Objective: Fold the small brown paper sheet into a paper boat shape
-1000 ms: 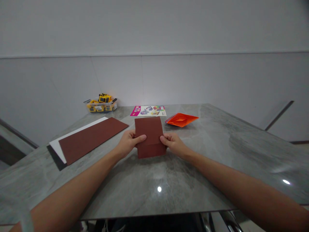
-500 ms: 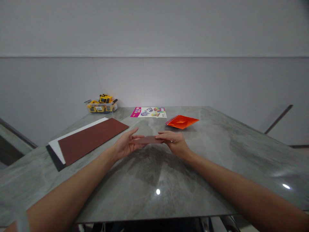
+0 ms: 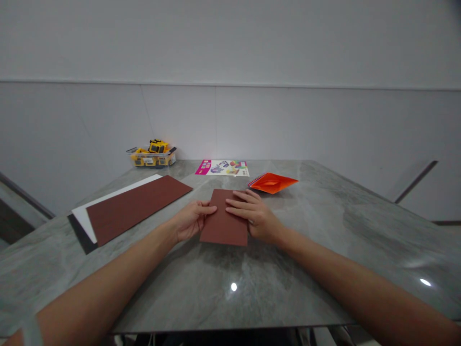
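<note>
A brown rectangular sheet of paper (image 3: 225, 226) is held between my hands above the middle of the table, its broad face toward me. My left hand (image 3: 190, 218) pinches its left edge, thumb on top and fingers underneath. On the right edge, my right hand (image 3: 257, 214) grips the paper with its fingers stretched over the face; its thumb is hidden. Whether the paper is folded or single I cannot tell. To the left lies a larger brown sheet (image 3: 139, 209), on top of a white sheet (image 3: 84, 221) and a black sheet (image 3: 81, 235).
An orange folded paper piece (image 3: 275, 182) with coloured layers at its left side lies behind my right hand. A printed booklet (image 3: 223, 167) is at the back of the grey table (image 3: 324, 230). Back left stands a clear plastic box (image 3: 147, 159) with yellow toy vehicles (image 3: 158, 146).
The brown paper has tilted from nearly edge-on to showing its broad face. My right hand's fingers now lie across it, and my left thumb has come down onto its left edge.
</note>
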Demonstrator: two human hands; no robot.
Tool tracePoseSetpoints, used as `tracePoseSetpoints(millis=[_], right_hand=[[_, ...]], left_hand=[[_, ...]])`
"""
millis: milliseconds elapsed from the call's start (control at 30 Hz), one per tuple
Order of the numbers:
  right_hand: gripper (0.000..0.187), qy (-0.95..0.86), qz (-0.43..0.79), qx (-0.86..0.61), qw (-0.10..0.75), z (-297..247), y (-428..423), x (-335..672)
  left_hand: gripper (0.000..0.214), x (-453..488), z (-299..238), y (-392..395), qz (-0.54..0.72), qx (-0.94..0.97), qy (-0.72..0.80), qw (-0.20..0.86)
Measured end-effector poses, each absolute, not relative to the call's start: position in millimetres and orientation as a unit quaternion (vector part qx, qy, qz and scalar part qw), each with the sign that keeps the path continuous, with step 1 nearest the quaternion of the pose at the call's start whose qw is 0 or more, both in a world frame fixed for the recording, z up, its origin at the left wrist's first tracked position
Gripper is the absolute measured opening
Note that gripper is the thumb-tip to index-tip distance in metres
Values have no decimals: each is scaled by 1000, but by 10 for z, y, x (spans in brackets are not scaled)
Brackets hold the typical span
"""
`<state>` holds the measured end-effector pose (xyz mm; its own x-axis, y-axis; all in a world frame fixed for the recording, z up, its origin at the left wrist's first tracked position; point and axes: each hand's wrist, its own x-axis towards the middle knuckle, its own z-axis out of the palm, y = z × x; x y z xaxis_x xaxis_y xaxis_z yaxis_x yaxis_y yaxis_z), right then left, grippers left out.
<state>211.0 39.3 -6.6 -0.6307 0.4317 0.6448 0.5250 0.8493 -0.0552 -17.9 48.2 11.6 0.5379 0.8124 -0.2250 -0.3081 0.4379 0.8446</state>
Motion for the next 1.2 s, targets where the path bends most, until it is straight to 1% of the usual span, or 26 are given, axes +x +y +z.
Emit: tracePoseSetpoints(millis=[133, 200, 333, 533, 667, 767, 900, 1033, 1067, 1167, 1200], right_hand=[[54, -946, -54, -210, 242, -19, 310, 2053], [55, -957, -47, -199, 204, -3, 294, 2040], [50, -961, -38, -201, 187, -15, 319, 2041], [42, -948, -12, -210, 237, -101, 390, 2056], [31, -927, 31, -211, 310, -129, 411, 2059], [27, -904, 53, -208, 371, -117, 408, 2063], [22, -880, 67, -237, 405, -72, 396, 2069], [9, -834, 101, -318, 441, -59, 422, 2082], [9, -821, 117, -338, 445, -68, 437, 2089], [16, -787, 174, -397, 439, -108, 480, 2111], [19, -777, 194, -411, 435, -118, 490, 2116]], left_hand=[[24, -130, 75, 476, 400, 403, 311, 762], [24, -122, 66, 480, 413, 404, 310, 755], [25, -118, 66, 446, 419, 414, 300, 750], [58, -81, 47, 357, 397, 456, 250, 756], [58, -69, 10, 366, 394, 480, 252, 742], [56, -72, 11, 368, 400, 491, 246, 734], [55, -72, 60, 343, 391, 486, 259, 737], [64, -62, 98, 332, 384, 471, 290, 739], [61, -58, 99, 335, 385, 465, 299, 739], [34, -48, 79, 352, 370, 445, 334, 744], [30, -46, 68, 356, 365, 443, 340, 745]])
